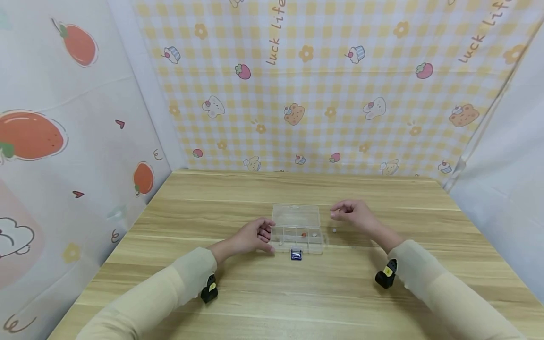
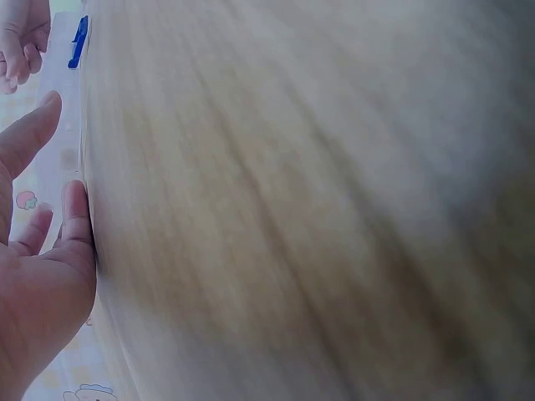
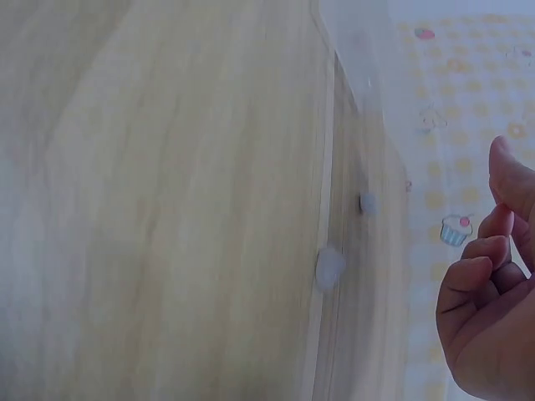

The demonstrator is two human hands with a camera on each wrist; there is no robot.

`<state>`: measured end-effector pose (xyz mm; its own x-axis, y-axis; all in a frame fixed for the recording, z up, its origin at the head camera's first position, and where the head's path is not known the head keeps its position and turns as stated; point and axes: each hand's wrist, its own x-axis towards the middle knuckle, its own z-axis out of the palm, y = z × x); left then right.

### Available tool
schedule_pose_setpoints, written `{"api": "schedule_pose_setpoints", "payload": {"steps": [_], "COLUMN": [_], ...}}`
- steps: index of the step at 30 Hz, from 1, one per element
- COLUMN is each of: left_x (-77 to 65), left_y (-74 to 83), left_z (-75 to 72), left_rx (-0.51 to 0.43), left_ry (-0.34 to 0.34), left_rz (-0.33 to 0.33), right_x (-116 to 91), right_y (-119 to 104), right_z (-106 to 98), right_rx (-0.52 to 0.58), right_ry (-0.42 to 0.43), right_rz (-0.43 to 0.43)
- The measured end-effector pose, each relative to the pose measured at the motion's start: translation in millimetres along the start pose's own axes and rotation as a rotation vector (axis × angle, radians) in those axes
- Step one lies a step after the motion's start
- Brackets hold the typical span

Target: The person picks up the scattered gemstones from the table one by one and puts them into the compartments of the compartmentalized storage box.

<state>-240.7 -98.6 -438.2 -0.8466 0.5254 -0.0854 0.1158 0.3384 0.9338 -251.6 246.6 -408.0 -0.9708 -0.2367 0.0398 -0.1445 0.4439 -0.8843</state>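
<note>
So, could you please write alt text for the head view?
A person's left hand is at the left edge of an open, clear compartment box holding orange and white pieces on a wood-grain table; the right hand hovers near a pale pellet. A yellow checked backdrop hangs behind.

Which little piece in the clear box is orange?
The orange piece left of the white one in the head view; its colour sets it apart.

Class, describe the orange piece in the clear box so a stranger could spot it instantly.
On the wood-grain table, between the left hand and the right hand, lies an open clear box with compartments. Right of its middle sits the orange piece; its colour sets it apart from the white piece just to its right.
</note>
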Motion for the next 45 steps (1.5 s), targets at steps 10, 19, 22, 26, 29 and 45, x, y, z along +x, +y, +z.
{"api": "schedule_pose_setpoints", "payload": {"steps": [10,19,22,26,29,45], "left_x": [0.4,0.6,-0.1,-0.1,0.6,1.9], "left_y": [-1.3,-0.9,0.1,0.0,-0.7,-2.4], "left_z": [0.3,0.4,1.0,1.7,1.9,0.7], "left_rx": [-0.006,0.005,0.003,-0.001,0.000,0.016], "left_ry": [-0.002,-0.005,-0.003,0.002,0.007,0.002], "left_rz": [0.003,-0.003,-0.001,0.002,0.002,0.004], "right_x": [-2.3,-4.1,-3.4,-1.7,-0.6,8.3], "right_y": [-13.9,-23.1,-26.0,-29.3,-32.6,-40.6], "right_z": [26.9,48.9,55.9,64.7,70.9,93.5], "right_rx": [0.017,0.034,0.018,-0.011,-0.037,-0.077], "right_ry": [-0.065,-0.122,-0.139,-0.161,-0.180,-0.268], "right_rz": [-0.023,-0.054,-0.063,-0.082,-0.117,-0.183]}}
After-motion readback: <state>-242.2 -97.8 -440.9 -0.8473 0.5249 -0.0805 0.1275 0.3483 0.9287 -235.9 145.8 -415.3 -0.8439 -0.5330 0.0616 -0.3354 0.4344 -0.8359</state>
